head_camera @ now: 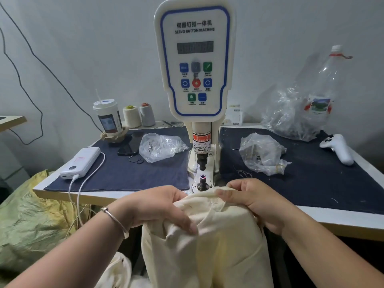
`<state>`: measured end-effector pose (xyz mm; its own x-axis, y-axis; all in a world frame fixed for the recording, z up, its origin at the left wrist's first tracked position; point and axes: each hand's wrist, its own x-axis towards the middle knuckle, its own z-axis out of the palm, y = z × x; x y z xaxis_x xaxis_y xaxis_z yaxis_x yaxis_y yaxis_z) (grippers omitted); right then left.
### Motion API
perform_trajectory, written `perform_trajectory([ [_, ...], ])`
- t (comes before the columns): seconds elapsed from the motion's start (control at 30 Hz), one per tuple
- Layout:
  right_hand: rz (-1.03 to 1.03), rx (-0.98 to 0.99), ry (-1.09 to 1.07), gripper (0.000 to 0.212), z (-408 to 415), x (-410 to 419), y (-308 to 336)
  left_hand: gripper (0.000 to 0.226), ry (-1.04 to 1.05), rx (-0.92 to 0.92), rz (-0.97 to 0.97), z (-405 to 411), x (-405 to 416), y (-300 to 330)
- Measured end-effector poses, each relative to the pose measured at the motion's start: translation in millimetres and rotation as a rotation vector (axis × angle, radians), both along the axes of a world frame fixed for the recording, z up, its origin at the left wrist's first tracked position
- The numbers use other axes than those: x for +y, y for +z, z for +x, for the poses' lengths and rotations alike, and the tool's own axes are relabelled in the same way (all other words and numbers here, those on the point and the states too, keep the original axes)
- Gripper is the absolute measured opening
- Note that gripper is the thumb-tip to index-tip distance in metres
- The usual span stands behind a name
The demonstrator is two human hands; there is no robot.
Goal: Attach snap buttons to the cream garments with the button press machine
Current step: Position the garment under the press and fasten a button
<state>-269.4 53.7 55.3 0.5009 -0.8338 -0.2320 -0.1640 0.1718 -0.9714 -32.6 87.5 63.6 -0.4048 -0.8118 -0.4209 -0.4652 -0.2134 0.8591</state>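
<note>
Soft, matt cream knit garment [207,235], ribbed along its top edge. The press [195,63] has a smooth, glossy cream plastic shell with a blue-edged panel; its punch [202,163] is dark metal. Matt navy cloth [124,173] covers the smooth white desk [353,217]. Crinkled clear plastic bags [160,146], shiny. A glossy white plastic power bank [82,163]. A thin polished metal bangle [115,220].

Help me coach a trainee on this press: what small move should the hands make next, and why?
Probably slide the garment edge forward onto the lower die. Both the left hand and right hand grip the cloth at the table edge, its top hem just short of the die, and nothing lies under the punch yet. Fingers should stay clear of the die.
</note>
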Motion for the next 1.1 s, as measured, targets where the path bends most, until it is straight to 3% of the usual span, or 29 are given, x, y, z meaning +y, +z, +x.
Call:
perform_trajectory([
  [0.17,-0.035,-0.102,-0.091,0.021,5.0,-21.9,-4.5,0.029,0.062,0.053,0.003,7.3,-24.7,3.3],
  [0.27,-0.010,-0.059,-0.108,0.026,8.4,-34.9,-6.5,0.027,0.140,0.071,0.042,6.4,-35.0,-3.9],
  [0.33,-0.006,-0.011,-0.092,0.033,9.4,-42.7,-9.5,0.035,0.212,0.070,0.052,9.1,-38.1,-11.1],
  [0.43,-0.045,0.005,-0.078,0.016,11.7,-52.6,-14.2,0.052,0.287,0.129,0.128,18.1,-43.1,-18.3],
  [0.5,-0.098,0.018,-0.081,0.015,13.7,-59.3,-17.7,0.052,0.349,0.209,0.158,21.3,-46.3,-19.3],
  [0.6,-0.194,0.069,-0.090,0.017,14.9,-67.2,-22.2,0.059,0.369,0.253,0.010,18.1,-52.0,-23.5],
  [0.77,-0.327,0.124,-0.083,0.018,14.3,-72.5,-30.8,0.034,0.365,0.179,-0.213,10.2,-56.8,-26.4],
  [1.1,-0.346,0.088,0.015,0.014,14.5,-81.3,-39.2,0.024,0.390,0.242,-0.220,21.2,-61.7,-44.8],
])
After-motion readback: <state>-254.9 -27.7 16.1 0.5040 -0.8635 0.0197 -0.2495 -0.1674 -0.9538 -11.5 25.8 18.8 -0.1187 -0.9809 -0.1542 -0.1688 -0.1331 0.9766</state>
